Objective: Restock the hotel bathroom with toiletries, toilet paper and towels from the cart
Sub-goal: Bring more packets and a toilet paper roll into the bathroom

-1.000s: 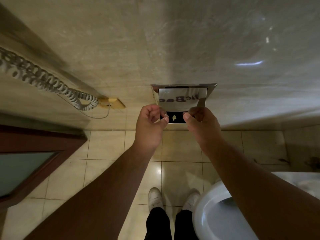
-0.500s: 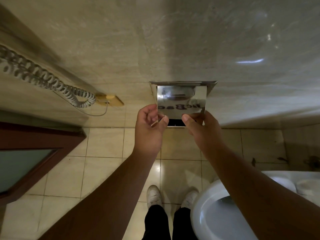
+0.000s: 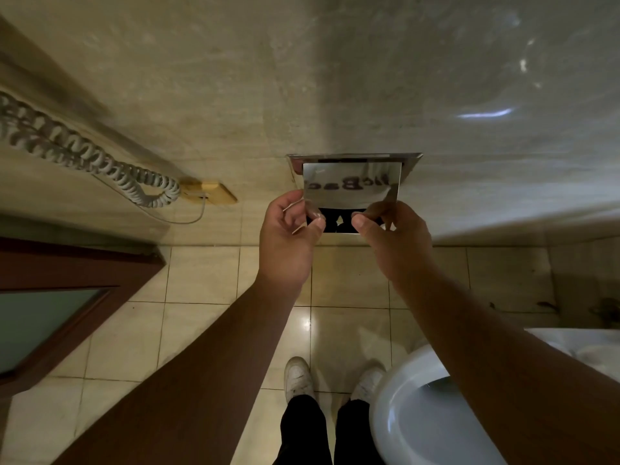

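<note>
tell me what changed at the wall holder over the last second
The mirrored flap tilted a little: its reflected lettering slid lower, then back up. No grip was taken or released: the left hand and right hand still pinch its lower corners. Coiled cord and toilet stayed put.

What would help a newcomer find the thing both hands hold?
Start at the beige marble wall beside the white toilet bowl. Low in it, a recessed steel frame holds a shiny rectangular steel flap, pinched at its lower corners by the left hand and right hand. Unlike the coiled grey phone cord to its left, it mirrors reversed letters.
</note>
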